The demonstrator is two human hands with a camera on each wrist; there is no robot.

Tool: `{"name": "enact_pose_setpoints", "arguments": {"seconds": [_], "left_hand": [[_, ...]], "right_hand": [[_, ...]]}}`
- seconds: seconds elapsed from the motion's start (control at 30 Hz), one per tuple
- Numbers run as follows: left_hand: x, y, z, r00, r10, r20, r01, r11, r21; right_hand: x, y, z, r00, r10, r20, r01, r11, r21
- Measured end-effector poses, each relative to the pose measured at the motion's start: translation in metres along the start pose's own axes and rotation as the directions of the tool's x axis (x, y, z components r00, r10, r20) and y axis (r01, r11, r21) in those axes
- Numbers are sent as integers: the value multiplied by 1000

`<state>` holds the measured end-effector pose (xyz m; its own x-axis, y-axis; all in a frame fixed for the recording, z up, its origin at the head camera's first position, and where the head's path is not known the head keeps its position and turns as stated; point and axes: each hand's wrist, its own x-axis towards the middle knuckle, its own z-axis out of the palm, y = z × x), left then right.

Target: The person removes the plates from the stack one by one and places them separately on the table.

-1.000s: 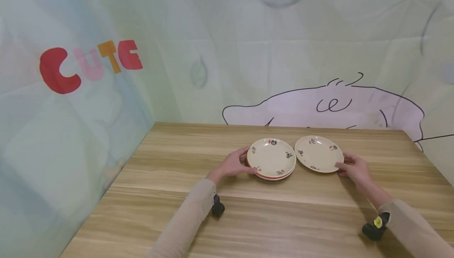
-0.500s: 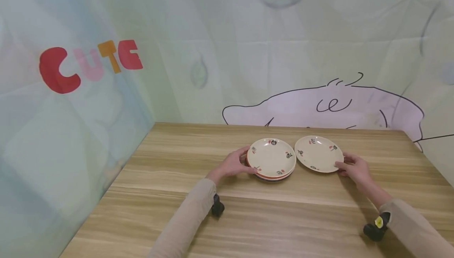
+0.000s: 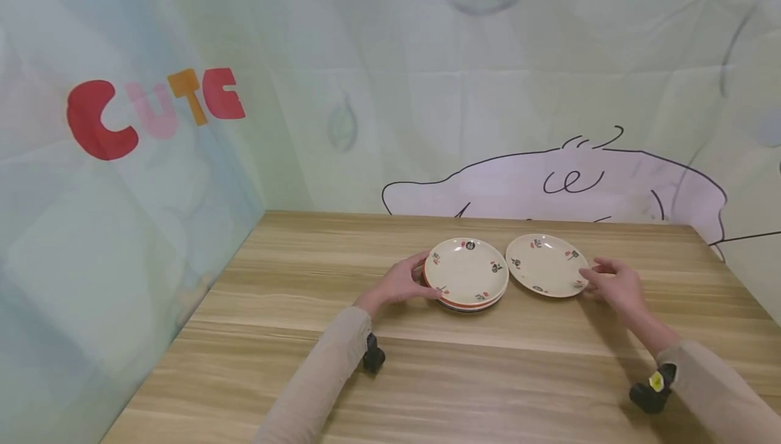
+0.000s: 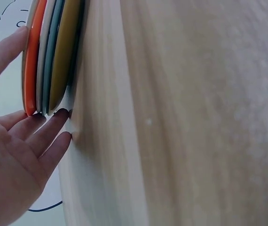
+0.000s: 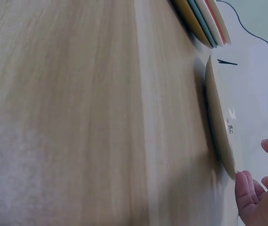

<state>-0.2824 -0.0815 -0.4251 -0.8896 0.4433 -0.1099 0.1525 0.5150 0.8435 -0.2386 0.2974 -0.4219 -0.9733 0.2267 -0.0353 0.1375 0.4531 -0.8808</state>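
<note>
A stack of round plates [image 3: 466, 271] sits toward the back of the table, topped by a cream plate with small printed motifs. Orange, white, teal and mustard edges show beneath it in the left wrist view. My left hand [image 3: 399, 283] holds the stack's left side, thumb at the upper rim and fingers along the edges [image 4: 44, 66]. Just right of the stack lies a single cream plate [image 3: 546, 264] with similar motifs. By its right rim is my right hand [image 3: 616, 288], thumb raised off the plate and fingertips [image 5: 243, 184] right at the edge.
The wood-grain table [image 3: 427, 376] reaches back to a printed fabric backdrop [image 3: 390, 91] with a cartoon outline. Another fabric wall with coloured letters [image 3: 104, 118] stands along the left side. Black wrist cameras [image 3: 373, 356] are strapped at both sleeves.
My right hand has loosened from the single plate's rim, its thumb lifting away, and shifted slightly right. The left hand and the stack stay as they were.
</note>
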Motion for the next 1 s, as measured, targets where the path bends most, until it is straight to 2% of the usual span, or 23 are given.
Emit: {"name": "enact_pose_setpoints", "arguments": {"seconds": [0.17,0.3,0.5,0.87,1.0], "left_hand": [[1,-1,0,1000,5,3,-5,1000,4],[2,-2,0,1000,8,1,-8,1000,10],[1,-1,0,1000,12,1,-12,1000,9],[-1,0,0,1000,-1,-7,1,1000,20],[-1,1,0,1000,-2,-14,3,999,42]], "right_hand": [[1,-10,2,998,-63,-14,61,991,-119],[4,-18,6,993,-102,53,107,988,-107],[5,-28,16,974,-158,164,173,981,-87],[7,-37,39,956,-191,222,223,967,-125],[6,-43,52,943,-213,257,251,960,-125]]}}
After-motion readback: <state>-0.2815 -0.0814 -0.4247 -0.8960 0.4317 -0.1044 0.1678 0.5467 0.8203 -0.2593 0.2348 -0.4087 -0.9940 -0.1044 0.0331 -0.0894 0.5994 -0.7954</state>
